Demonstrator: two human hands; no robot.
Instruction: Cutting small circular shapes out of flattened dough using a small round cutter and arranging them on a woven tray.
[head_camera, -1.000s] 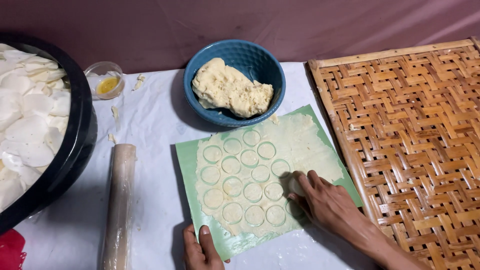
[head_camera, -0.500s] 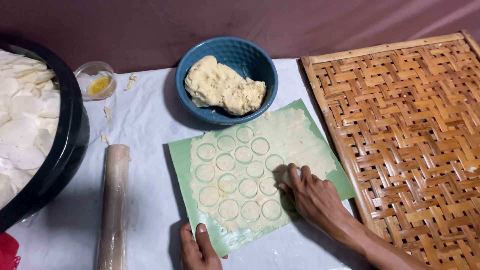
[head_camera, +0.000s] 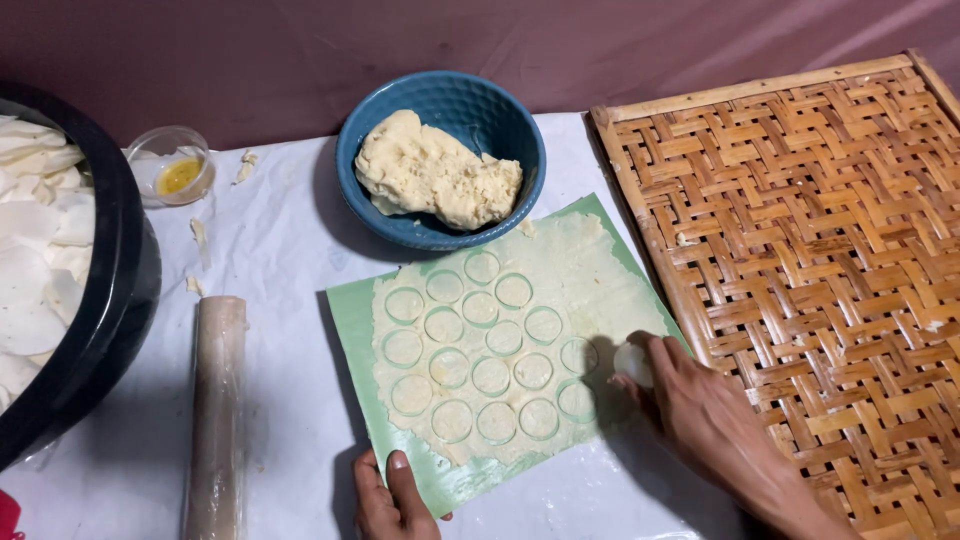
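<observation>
From my remote view I see no packages, labels, signs or screens anywhere on this table.

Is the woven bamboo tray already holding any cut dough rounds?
No. The woven bamboo tray shows only bare weave, while the cut rounds sit in the dough sheet on the green mat.
</observation>
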